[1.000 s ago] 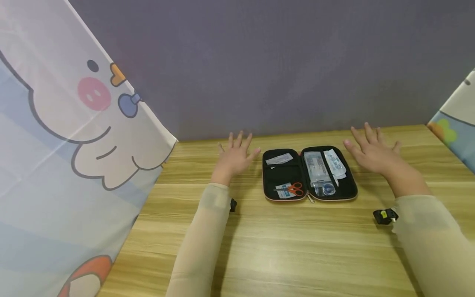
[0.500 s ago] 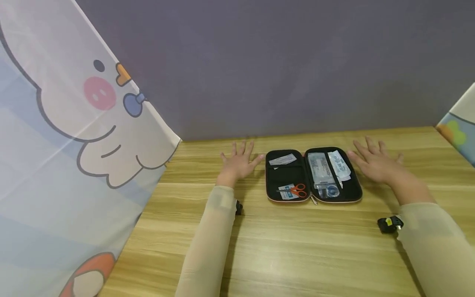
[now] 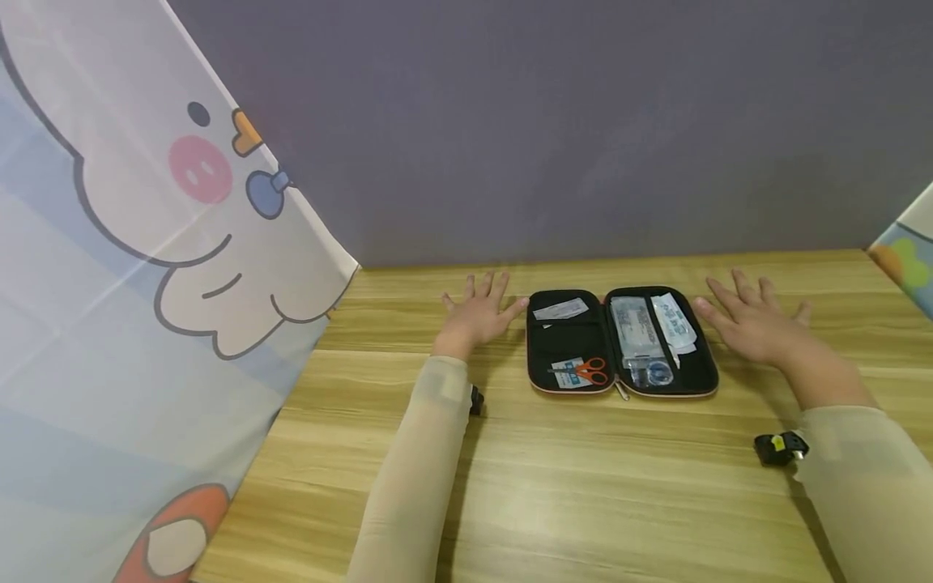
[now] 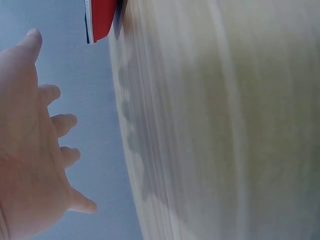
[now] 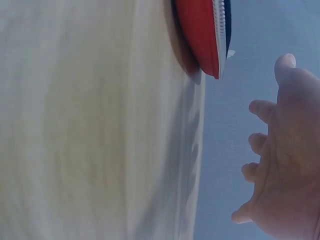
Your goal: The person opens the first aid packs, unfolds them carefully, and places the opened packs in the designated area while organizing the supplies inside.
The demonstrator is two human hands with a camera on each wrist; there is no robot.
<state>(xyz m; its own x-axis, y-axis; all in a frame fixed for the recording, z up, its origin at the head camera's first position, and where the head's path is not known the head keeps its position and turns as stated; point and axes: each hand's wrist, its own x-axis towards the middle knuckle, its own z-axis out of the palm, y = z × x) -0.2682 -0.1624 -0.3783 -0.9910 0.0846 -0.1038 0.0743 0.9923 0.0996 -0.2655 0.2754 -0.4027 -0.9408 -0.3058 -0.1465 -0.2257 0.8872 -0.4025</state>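
A small zip case (image 3: 622, 342) lies spread flat on the wooden table (image 3: 554, 486), black inside with a red outer shell (image 5: 200, 30). Orange-handled scissors (image 3: 592, 372) and white packets (image 3: 560, 309) sit in its left half; clear packets (image 3: 641, 336) fill the right half. My left hand (image 3: 481, 312) hovers palm down just left of the case, fingers spread, holding nothing. My right hand (image 3: 754, 320) hovers the same way just right of it. The left wrist view shows the left hand (image 4: 35, 150) above the table with the case's red edge (image 4: 100, 20) beyond its thumb.
A cartoon-printed cloth screen (image 3: 131, 324) stands along the left side, and another (image 3: 907, 251) at the far right. A grey wall (image 3: 554, 121) runs behind the table's back edge. Small black wrist cameras (image 3: 780, 447) sit on both sleeves.
Both hands have come down closer to the table beside the case. The head view has shifted slightly, and the case has stayed where it was.
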